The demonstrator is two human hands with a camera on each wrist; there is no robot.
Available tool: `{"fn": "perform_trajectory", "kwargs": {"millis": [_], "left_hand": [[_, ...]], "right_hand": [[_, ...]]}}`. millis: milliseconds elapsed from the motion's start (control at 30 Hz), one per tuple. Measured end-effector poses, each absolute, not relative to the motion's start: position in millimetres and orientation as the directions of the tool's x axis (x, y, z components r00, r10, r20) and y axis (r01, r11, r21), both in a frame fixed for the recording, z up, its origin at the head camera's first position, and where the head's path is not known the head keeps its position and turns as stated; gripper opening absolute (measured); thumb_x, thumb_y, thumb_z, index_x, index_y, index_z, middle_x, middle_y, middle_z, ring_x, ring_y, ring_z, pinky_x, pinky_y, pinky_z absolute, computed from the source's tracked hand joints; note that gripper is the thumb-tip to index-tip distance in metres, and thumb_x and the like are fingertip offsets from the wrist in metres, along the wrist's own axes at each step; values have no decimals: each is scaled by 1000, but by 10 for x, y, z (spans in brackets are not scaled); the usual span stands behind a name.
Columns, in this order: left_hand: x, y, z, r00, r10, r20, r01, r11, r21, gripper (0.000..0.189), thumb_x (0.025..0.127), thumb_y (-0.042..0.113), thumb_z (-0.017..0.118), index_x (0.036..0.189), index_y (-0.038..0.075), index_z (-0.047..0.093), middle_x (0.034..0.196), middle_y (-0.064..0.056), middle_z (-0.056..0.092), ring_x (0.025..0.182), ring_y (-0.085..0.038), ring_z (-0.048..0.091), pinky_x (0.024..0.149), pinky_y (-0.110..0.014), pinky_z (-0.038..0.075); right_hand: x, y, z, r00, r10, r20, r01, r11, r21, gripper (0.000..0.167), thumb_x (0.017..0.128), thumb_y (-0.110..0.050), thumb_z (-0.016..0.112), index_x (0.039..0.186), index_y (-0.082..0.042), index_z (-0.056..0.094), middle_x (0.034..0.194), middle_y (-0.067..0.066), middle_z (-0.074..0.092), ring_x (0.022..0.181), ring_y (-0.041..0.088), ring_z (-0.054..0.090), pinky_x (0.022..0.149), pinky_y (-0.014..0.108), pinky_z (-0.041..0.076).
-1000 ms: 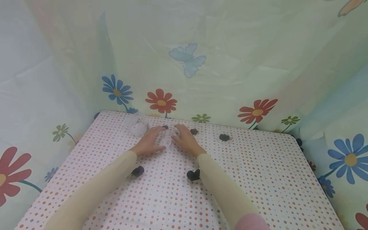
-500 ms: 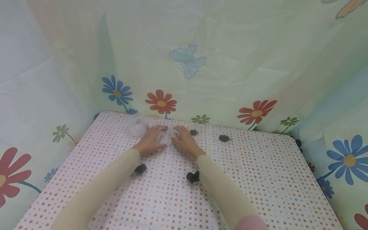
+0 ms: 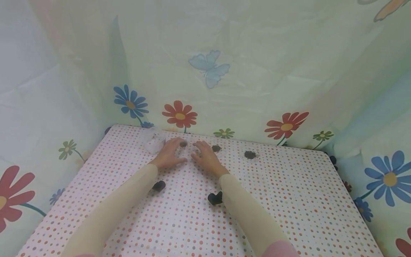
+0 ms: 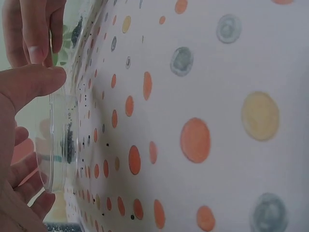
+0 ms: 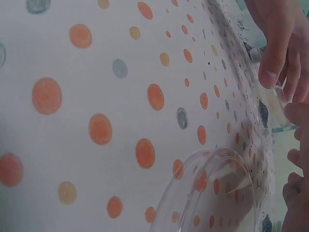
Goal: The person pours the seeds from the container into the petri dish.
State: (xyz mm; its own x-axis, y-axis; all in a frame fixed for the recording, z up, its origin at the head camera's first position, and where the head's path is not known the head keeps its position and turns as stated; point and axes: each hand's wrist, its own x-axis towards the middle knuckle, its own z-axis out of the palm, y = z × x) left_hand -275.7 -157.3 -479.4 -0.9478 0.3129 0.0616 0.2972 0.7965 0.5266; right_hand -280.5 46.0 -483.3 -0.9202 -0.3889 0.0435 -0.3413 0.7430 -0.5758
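A clear round petri dish (image 4: 59,166) stands between both hands, with a dark patch of grains showing low in it close to the table. Left fingers and thumb of my left hand (image 3: 167,155) curl round its rim from one side. From the other side, my right hand (image 3: 208,159) bends its fingers and thumb in at the same rim. Both thumbs come close together at the dish's near edge in the left wrist view. To the right sit two more dark heaps of grains in clear dishes, the nearer heap (image 3: 216,148) and the farther heap (image 3: 250,154).
Beside the left hand lies a crinkled clear plastic bag (image 3: 154,142). In the right wrist view, a clear round lid or dish (image 5: 207,193) lies close to the camera. Dark specks are scattered over the dotted tablecloth (image 3: 186,221). A flowered curtain (image 3: 244,89) hangs behind the table.
My left hand and forearm have shifted slightly right and forward, and its fingers sit a little farther over the dish. The right hand has barely moved. More of the grains between the hands shows.
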Motion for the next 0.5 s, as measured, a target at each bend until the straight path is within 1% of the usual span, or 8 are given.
{"fn": "perform_trajectory", "kwargs": {"millis": [133, 267, 367, 500], "left_hand": [[-2783, -1542, -4793, -950, 306, 59, 292, 808, 511, 78, 82, 36, 75, 147, 14, 37, 155, -8, 33, 146, -29, 27, 120, -51, 25], [-2813, -1515, -4794, -956, 290, 53, 276, 816, 508, 78, 83, 36, 75, 147, 15, 37, 155, -7, 34, 146, -29, 27, 120, -52, 24], [-2838, -1499, -4791, -961, 275, 37, 254, 821, 511, 78, 83, 36, 74, 147, 16, 36, 157, -7, 32, 147, -29, 24, 120, -54, 22], [-2883, -1491, -4797, -966, 259, 13, 229, 829, 510, 78, 84, 37, 74, 148, 18, 35, 159, -7, 27, 149, -30, 21, 120, -57, 18]], "right_hand": [[-2793, 475, -4836, -923, -382, 40, -337, 754, -565, 51, 98, -35, 54, 144, -15, 43, 156, 7, 35, 148, 25, 25, 122, 46, 22], [-2774, 497, -4835, -919, -389, 65, -356, 746, -562, 52, 98, -33, 54, 144, -12, 43, 155, 8, 36, 147, 26, 27, 122, 45, 23], [-2760, 513, -4830, -917, -389, 84, -365, 738, -568, 51, 98, -32, 55, 144, -12, 44, 154, 9, 37, 147, 27, 27, 122, 45, 22], [-2740, 532, -4823, -924, -374, 77, -348, 740, -575, 51, 98, -31, 55, 144, -14, 43, 155, 7, 36, 148, 26, 26, 122, 46, 21]]}}
